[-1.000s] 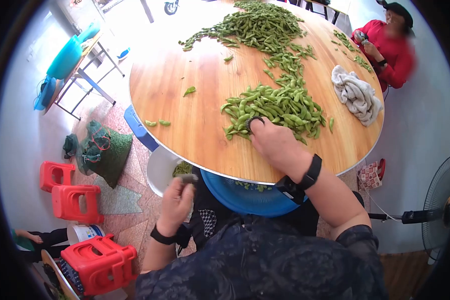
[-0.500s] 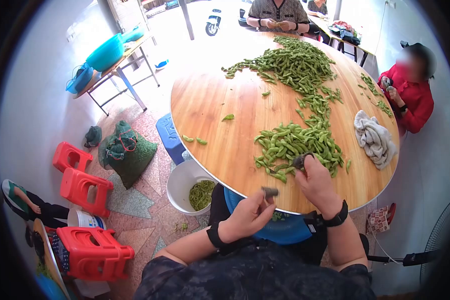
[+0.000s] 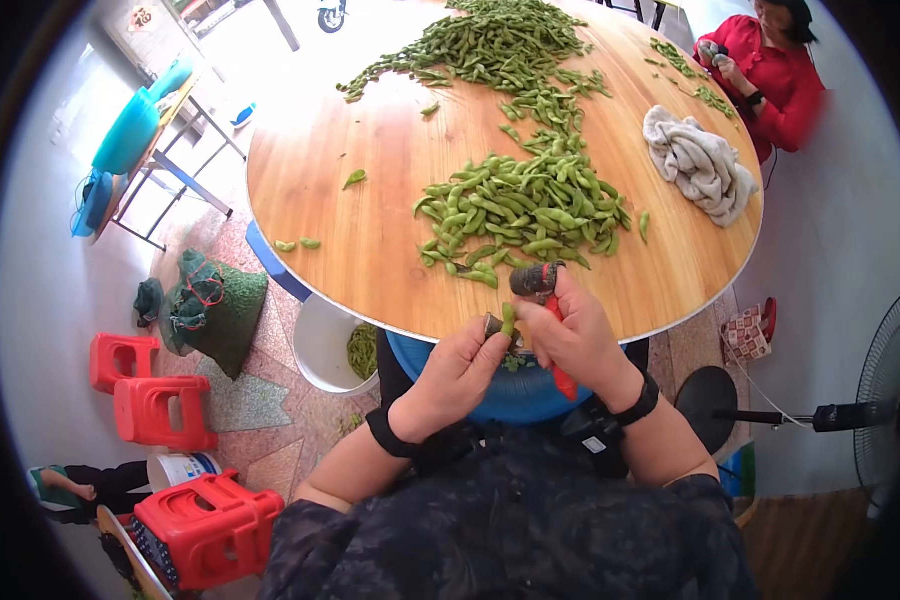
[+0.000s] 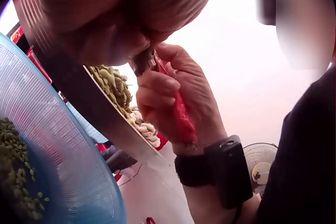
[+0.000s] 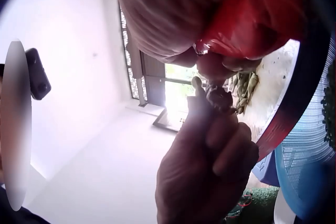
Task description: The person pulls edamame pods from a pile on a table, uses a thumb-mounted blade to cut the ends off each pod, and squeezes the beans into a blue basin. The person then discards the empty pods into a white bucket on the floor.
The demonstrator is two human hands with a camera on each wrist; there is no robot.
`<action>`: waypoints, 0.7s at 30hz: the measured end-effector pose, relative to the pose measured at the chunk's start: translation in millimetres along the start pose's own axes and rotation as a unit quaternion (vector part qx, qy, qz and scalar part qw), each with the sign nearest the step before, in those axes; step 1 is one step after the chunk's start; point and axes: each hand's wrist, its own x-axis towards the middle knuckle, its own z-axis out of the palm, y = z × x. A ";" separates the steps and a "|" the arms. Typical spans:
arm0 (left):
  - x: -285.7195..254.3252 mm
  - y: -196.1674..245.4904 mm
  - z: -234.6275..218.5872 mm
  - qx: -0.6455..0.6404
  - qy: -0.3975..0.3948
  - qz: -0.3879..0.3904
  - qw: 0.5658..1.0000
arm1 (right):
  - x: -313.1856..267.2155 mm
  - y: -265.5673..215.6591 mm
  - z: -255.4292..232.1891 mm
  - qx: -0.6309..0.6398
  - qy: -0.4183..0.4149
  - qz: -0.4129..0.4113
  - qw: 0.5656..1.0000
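Observation:
My left hand [image 3: 457,368] pinches a green soybean pod [image 3: 508,318] at the table's near edge, a dark cover on one fingertip. My right hand [image 3: 582,338] meets it from the other side and grips a slim tool with a red handle [image 3: 566,384]; its working end is hidden. A dark cover with a red band [image 3: 536,278] wraps a right-hand finger. Beyond the hands lies a heap of pods [image 3: 525,205] on the round wooden table [image 3: 360,270]. Under the hands sits a blue mesh basket [image 4: 97,153], with shelled beans [image 4: 21,174] inside.
A larger pod pile [image 3: 500,45] covers the table's far side. A crumpled cloth [image 3: 700,165] lies at right, near a person in red [image 3: 785,85]. Left of my legs stand a white bucket [image 3: 320,350], a green net sack [image 3: 225,315] and red stools [image 3: 205,525]. A fan [image 3: 885,390] is at right.
The right hand has come back from the pod heap toward me, and the left hand has moved in from the left to meet it. A pod and the red handle now show between them.

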 end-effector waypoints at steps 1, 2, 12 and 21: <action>-1.4 0.3 -1.9 0.014 -0.008 -0.021 1.000 | 0.1 1.3 -2.8 0.041 -0.023 0.022 0.999; -2.9 0.6 -3.6 0.028 -0.016 -0.043 0.999 | 0.0 2.5 -5.3 0.083 -0.047 0.044 0.994; -15.2 -5.0 -7.1 0.219 -0.023 0.057 0.974 | -12.4 12.5 -11.4 0.043 -0.179 0.127 0.975; -18.8 4.8 -15.0 0.227 -0.059 0.028 0.972 | -19.9 0.5 -9.1 0.046 -0.203 0.155 0.966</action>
